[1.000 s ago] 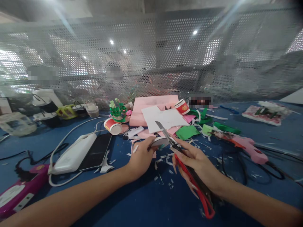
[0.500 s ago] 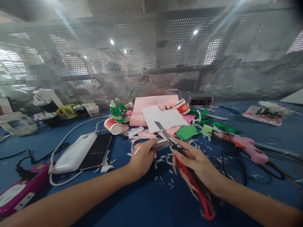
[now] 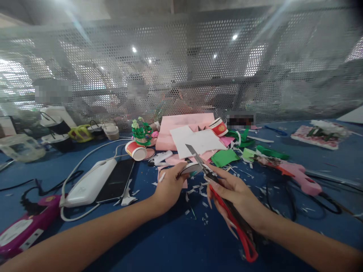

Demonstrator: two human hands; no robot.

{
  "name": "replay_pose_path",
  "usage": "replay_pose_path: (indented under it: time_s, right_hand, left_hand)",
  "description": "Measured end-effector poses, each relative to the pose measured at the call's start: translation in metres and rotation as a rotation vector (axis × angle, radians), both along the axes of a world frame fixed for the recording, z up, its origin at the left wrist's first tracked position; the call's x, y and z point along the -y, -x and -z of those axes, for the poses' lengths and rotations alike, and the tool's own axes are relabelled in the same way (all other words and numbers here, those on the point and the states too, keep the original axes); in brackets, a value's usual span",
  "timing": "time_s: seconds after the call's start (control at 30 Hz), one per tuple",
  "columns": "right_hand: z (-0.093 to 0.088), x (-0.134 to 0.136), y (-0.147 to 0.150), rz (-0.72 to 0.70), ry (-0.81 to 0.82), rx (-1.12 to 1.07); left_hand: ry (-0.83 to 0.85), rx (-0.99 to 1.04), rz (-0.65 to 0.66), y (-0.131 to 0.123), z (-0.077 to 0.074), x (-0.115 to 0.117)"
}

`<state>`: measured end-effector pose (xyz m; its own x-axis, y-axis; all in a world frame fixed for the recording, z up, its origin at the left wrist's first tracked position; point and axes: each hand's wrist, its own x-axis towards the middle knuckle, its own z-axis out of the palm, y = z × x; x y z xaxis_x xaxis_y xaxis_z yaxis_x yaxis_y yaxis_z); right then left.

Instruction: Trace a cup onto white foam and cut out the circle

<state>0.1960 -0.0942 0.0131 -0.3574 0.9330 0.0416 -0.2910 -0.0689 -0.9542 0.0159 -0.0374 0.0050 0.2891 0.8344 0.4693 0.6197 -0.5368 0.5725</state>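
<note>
My left hand (image 3: 168, 189) is closed on a small round white piece (image 3: 192, 167) with a thin rim; whether it is paper or a cup part I cannot tell. Red-handled scissors (image 3: 244, 238) are in my right hand (image 3: 236, 192), fingers wrapped round the handles. Their grey blade points up and away to the left, passing beside the right edge of the white piece. Whether the blades touch it is unclear. Beyond both hands, a white sheet (image 3: 195, 140) lies over pink card (image 3: 177, 122). White paper scraps (image 3: 205, 204) are strewn below the hands.
A pink glue gun (image 3: 300, 177) and its cable lie on the right. Green paper (image 3: 225, 158) and a tipped red-and-white paper cup (image 3: 136, 151) sit beyond my hands. To the left are a white power bank (image 3: 87, 185), a dark phone (image 3: 116, 179) and a magenta power strip (image 3: 31, 224).
The round white piece has tilted in my left hand, so more of its face shows. My left hand has turned slightly. The scissors have barely moved.
</note>
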Motion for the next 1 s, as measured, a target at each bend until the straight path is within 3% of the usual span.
replay_pose_path:
  time_s: [0.4,0.73,1.0]
  right_hand:
    - [-0.0089,0.0018,0.0009,0.002,0.034,0.042]
    - [-0.0005,-0.0014,0.0017,0.020,0.009,0.029]
    - [0.0001,0.0010,0.0012,-0.006,-0.002,0.051]
  left_hand:
    - [-0.068,-0.195,0.019,-0.0008,-0.0014,0.0049]
    - [0.060,-0.016,-0.059,-0.0021,-0.0033,0.0002]
    - [-0.044,-0.183,-0.025,-0.0016,-0.0026,0.0050]
